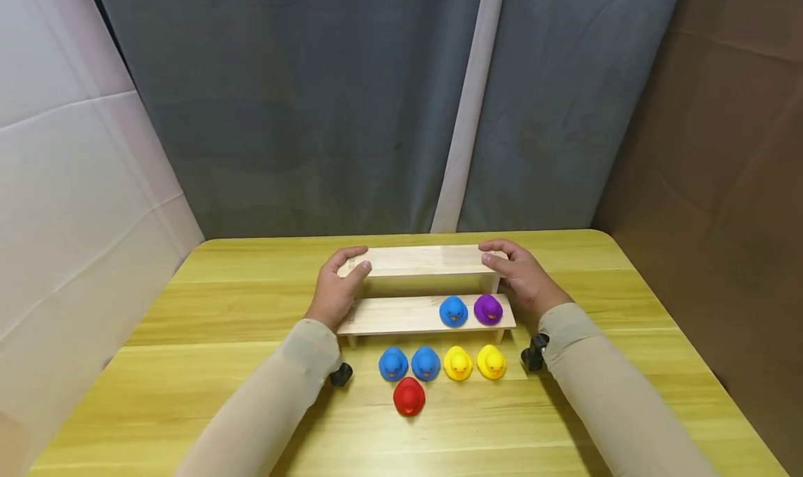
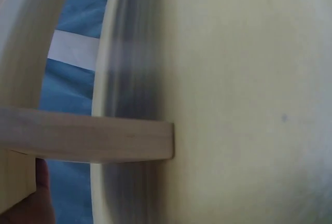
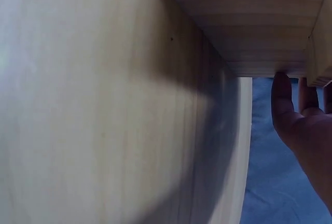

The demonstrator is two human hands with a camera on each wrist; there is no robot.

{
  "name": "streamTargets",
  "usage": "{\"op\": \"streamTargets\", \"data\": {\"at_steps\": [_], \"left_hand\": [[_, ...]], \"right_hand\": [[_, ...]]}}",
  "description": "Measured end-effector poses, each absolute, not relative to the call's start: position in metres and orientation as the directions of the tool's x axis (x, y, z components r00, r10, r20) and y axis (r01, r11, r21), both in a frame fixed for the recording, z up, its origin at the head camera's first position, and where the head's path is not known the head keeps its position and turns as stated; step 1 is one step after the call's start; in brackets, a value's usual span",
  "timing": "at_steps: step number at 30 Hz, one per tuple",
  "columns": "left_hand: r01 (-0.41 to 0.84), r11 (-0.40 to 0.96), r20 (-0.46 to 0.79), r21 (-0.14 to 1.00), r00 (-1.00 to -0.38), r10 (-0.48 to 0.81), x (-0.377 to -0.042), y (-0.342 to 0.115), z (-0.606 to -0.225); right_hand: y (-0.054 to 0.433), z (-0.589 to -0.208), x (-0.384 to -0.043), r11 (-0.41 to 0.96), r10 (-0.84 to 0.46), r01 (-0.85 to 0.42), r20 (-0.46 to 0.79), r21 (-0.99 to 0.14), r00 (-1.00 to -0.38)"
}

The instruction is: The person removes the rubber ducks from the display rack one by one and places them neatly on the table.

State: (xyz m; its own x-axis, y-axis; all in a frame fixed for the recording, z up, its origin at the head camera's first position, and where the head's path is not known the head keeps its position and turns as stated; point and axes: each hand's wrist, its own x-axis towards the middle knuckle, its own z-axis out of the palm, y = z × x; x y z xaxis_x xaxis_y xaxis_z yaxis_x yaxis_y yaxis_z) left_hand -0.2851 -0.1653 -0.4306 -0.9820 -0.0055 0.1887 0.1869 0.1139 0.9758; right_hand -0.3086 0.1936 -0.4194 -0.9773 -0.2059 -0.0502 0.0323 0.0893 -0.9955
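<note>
Both hands hold a pale wooden shelf (image 1: pixel 426 261) by its two ends. My left hand (image 1: pixel 335 285) grips the left end, thumb over the top and fingers round the far edge. At the right end, my right hand (image 1: pixel 523 275) has its thumb on top, and in the right wrist view its fingers (image 3: pixel 282 105) touch the wooden end. A wooden leg (image 2: pixel 124 138) shows in the left wrist view. In front stands a lower wooden shelf (image 1: pixel 395 316), bearing a blue rubber duck (image 1: pixel 454 312) and a purple rubber duck (image 1: pixel 488 309) towards its right end.
On the table (image 1: pixel 207 365), before the lower shelf, two blue ducks (image 1: pixel 393 364) and two yellow ducks (image 1: pixel 458 363) form a row. A red duck (image 1: pixel 409 397) sits nearer, between the forearms. A grey curtain (image 1: pixel 282 114) hangs behind the table.
</note>
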Motion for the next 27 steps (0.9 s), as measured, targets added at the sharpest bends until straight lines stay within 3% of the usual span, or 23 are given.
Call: {"op": "streamTargets", "data": {"at_steps": [16, 20, 27], "left_hand": [[0.209, 0.114, 0.213, 0.971, -0.977, -0.024, -0.289, -0.154, -0.435], [0.208, 0.122, 0.213, 0.97, -0.977, -0.023, -0.288, -0.153, -0.435], [0.194, 0.113, 0.197, 0.975, -0.98, -0.024, -0.288, -0.153, -0.437]], "right_hand": [[0.203, -0.401, -0.29, 0.243, -0.106, -0.033, 0.007, -0.969, -0.994], [0.201, -0.392, -0.282, 0.305, -0.049, -0.097, 0.086, -0.947, -0.995], [0.194, -0.367, -0.262, 0.404, -0.066, -0.271, 0.268, -0.874, -0.961]]}}
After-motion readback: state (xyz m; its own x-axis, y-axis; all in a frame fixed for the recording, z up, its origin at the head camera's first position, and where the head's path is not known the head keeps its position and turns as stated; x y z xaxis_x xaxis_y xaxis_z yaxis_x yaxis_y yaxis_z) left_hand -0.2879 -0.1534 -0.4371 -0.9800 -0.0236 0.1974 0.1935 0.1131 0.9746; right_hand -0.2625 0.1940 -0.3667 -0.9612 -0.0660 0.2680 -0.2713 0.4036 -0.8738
